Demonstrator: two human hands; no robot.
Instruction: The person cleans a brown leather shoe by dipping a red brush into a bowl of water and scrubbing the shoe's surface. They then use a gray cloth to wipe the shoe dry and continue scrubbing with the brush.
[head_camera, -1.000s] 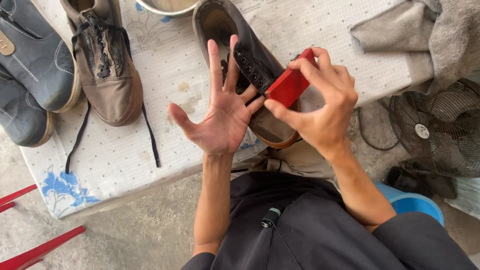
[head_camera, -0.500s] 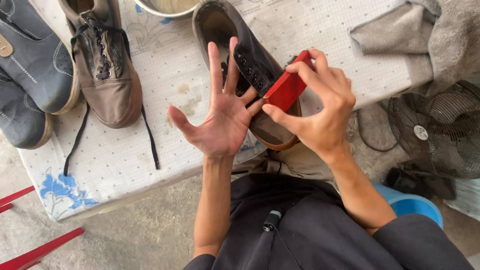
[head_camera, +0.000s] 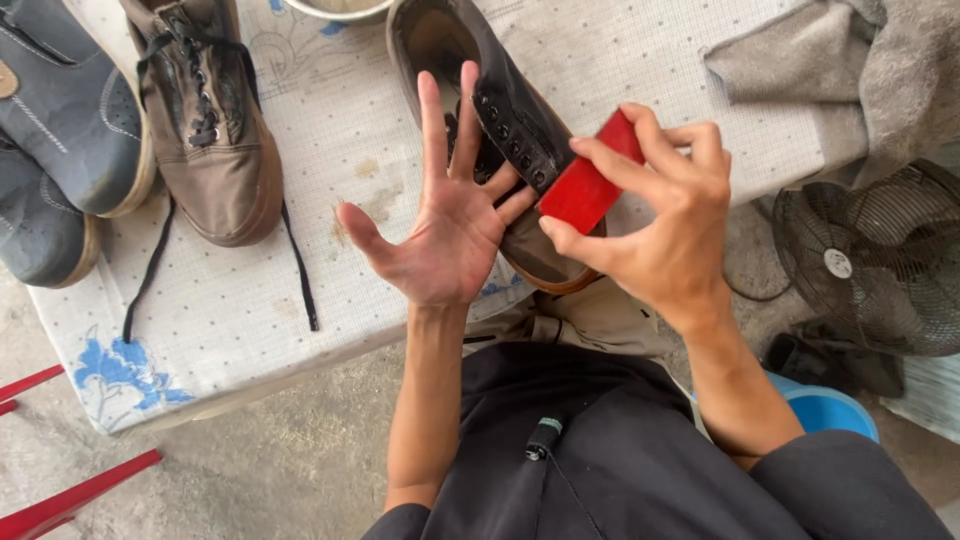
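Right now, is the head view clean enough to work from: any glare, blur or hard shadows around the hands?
Head view: soft, even daylight, no glare; the left hand, the right hand and the red block it grips are sharp, no motion blur; only faint shadow under the dark shoe; the frame edges bend slightly, as at the fan.

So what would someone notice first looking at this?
Probably the flat red rectangular block, pinched in the right hand at centre, beside the left hand held open, palm up. Under both lies a dark brown unlaced shoe on the white dotted tablecloth, with a laced brown canvas shoe to the left.
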